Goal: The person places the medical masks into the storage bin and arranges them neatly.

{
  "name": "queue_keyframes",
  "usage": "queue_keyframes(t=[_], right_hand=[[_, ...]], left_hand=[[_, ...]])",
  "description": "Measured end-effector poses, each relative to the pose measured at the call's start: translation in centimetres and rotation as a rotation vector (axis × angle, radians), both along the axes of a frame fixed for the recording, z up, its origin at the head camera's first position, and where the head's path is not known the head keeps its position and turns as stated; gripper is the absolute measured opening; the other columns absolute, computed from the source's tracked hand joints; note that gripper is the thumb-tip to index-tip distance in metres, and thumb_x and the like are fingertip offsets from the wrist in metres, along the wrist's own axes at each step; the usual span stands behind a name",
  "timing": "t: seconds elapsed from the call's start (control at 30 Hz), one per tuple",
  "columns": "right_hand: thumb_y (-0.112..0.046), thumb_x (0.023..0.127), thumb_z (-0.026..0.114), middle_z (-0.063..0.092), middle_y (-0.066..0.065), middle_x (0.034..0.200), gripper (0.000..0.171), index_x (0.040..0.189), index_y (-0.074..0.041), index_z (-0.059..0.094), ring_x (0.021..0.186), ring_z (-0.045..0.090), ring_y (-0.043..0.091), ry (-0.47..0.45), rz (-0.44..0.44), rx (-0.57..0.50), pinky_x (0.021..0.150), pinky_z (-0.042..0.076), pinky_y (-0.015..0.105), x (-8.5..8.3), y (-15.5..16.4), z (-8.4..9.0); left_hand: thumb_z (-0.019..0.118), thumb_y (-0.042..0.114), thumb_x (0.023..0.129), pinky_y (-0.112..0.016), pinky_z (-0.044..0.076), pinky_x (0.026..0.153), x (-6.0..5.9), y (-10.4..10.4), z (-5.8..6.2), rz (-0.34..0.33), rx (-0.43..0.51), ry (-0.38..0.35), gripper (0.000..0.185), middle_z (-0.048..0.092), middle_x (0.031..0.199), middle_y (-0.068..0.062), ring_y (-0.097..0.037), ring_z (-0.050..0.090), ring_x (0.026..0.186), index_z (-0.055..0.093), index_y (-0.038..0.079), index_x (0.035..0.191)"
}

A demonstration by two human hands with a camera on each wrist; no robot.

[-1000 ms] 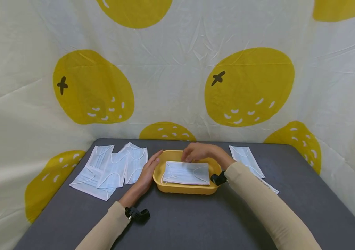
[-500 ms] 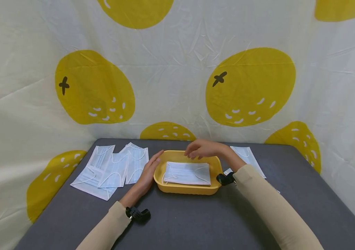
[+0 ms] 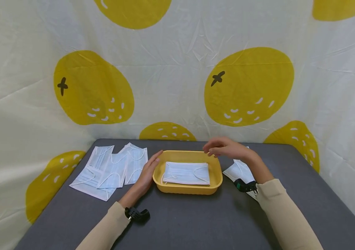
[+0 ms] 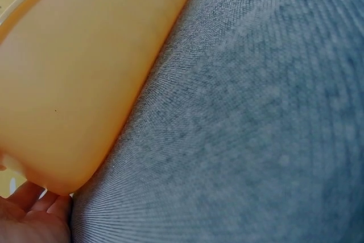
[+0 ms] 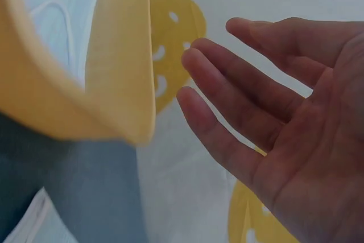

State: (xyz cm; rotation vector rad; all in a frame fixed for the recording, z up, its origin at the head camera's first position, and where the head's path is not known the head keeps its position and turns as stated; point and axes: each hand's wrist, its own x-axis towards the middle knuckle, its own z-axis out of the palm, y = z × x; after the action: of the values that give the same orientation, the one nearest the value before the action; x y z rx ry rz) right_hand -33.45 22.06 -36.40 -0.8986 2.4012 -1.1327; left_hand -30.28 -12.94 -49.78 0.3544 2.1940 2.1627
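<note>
A: Where is the mask (image 3: 186,173)?

B: It lies flat in the yellow tray (image 3: 218,173), centre of the head view, a little below the middle. More masks (image 3: 112,170) are fanned out on the grey table (image 3: 190,222) at the left, and a few (image 3: 241,170) lie at the right, partly behind the right forearm.

A: And the hands?

B: The left hand (image 3: 147,172) rests against the tray's left wall, fingers straight, gripping nothing; the left wrist view shows the fingertips (image 4: 34,220) at the tray's base. The right hand (image 3: 225,148) hovers above the tray's far right corner, fingers loose and apart, holding nothing.

A: How would the mask handle?

B: I judge it very light, thin and floppy, so it will sag and drift if lifted by one corner. A pinch on a long edge, or on the ear loop, looks the best hold. The tray seems light too, so the steadying hand helps.

A: What differs from a second ago?

B: Then the right fingers were down on the mask's far edge inside the tray. Now that hand has lifted and moved right, clear of the tray. The left hand, mask and tray have not shifted.
</note>
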Motion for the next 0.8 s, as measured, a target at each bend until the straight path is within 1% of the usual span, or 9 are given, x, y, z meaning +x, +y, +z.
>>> queue_keyframes(t=[0.2,0.23,0.3,0.4,0.5,0.6,0.67,0.77,0.8], right_hand=[[-0.014,0.106,0.055,0.068,0.025,0.127,0.032,0.131,0.003,0.065,0.114,0.067,0.041,0.043,-0.078,-0.021,0.092,0.06,0.037,0.8,3.2,-0.9],[-0.014,0.106,0.055,0.068,0.025,0.127,0.031,0.131,0.002,0.066,0.114,0.067,0.04,0.046,-0.092,-0.027,0.092,0.06,0.036,0.9,3.8,-1.1],[-0.014,0.106,0.056,0.069,0.023,0.126,0.03,0.13,0.001,0.066,0.113,0.069,0.038,0.054,-0.122,-0.036,0.091,0.06,0.036,1.1,4.9,-1.4],[-0.013,0.106,0.056,0.07,0.023,0.126,0.03,0.13,0.002,0.066,0.11,0.071,0.029,0.059,-0.156,-0.058,0.09,0.061,0.037,1.4,6.5,-1.7],[-0.012,0.105,0.056,0.068,0.028,0.126,0.031,0.13,0.004,0.065,0.106,0.073,0.021,0.05,-0.191,-0.097,0.09,0.061,0.04,1.6,7.9,-2.0],[-0.011,0.106,0.056,0.065,0.032,0.128,0.032,0.132,0.006,0.063,0.104,0.073,0.017,0.047,-0.223,-0.132,0.089,0.062,0.04,1.7,9.2,-2.3],[-0.011,0.106,0.055,0.065,0.034,0.129,0.033,0.133,0.008,0.061,0.104,0.073,0.017,0.046,-0.246,-0.152,0.089,0.062,0.039,1.8,9.9,-2.6],[-0.011,0.106,0.055,0.067,0.029,0.127,0.035,0.133,0.011,0.059,0.102,0.074,0.016,0.041,-0.285,-0.167,0.087,0.062,0.035,1.7,10.9,-3.1],[-0.011,0.106,0.056,0.069,0.025,0.125,0.036,0.133,0.012,0.058,0.101,0.074,0.015,0.038,-0.295,-0.172,0.086,0.062,0.033,1.6,11.3,-3.3]], left_hand=[[0.035,0.024,0.114,-0.051,0.017,0.13,0.0,0.0,0.1,0.0,0.003,0.0,0.048,0.031,0.169,-0.009,-0.029,0.025,0.158,0.037,0.015,0.161],[0.035,0.024,0.114,-0.051,0.017,0.13,0.0,0.1,0.1,-0.002,0.003,0.0,0.048,0.031,0.169,-0.008,-0.029,0.025,0.158,0.037,0.015,0.161],[0.034,0.023,0.114,-0.051,0.017,0.131,-0.1,0.1,0.2,-0.002,0.004,-0.002,0.048,0.031,0.169,-0.008,-0.029,0.025,0.159,0.037,0.016,0.161],[0.034,0.023,0.114,-0.051,0.017,0.131,-0.1,0.2,0.3,-0.005,0.003,-0.004,0.048,0.03,0.169,-0.008,-0.029,0.025,0.159,0.037,0.016,0.161],[0.035,0.023,0.114,-0.051,0.017,0.13,-0.2,0.2,0.3,-0.006,0.006,-0.007,0.048,0.031,0.169,-0.008,-0.029,0.025,0.159,0.037,0.016,0.161],[0.034,0.024,0.114,-0.052,0.018,0.13,-0.3,0.2,0.3,-0.003,0.004,-0.011,0.048,0.03,0.169,-0.008,-0.029,0.025,0.158,0.037,0.016,0.161],[0.035,0.025,0.114,-0.051,0.018,0.13,-0.3,0.1,0.3,-0.002,0.004,-0.013,0.048,0.031,0.169,-0.007,-0.028,0.025,0.158,0.037,0.017,0.161],[0.035,0.024,0.114,-0.052,0.017,0.13,-0.2,0.1,0.3,-0.003,0.0,-0.012,0.048,0.03,0.17,-0.008,-0.029,0.025,0.159,0.036,0.016,0.161],[0.035,0.025,0.114,-0.052,0.017,0.13,-0.2,0.1,0.3,-0.002,-0.001,-0.012,0.048,0.03,0.17,-0.008,-0.029,0.025,0.159,0.036,0.016,0.161]])
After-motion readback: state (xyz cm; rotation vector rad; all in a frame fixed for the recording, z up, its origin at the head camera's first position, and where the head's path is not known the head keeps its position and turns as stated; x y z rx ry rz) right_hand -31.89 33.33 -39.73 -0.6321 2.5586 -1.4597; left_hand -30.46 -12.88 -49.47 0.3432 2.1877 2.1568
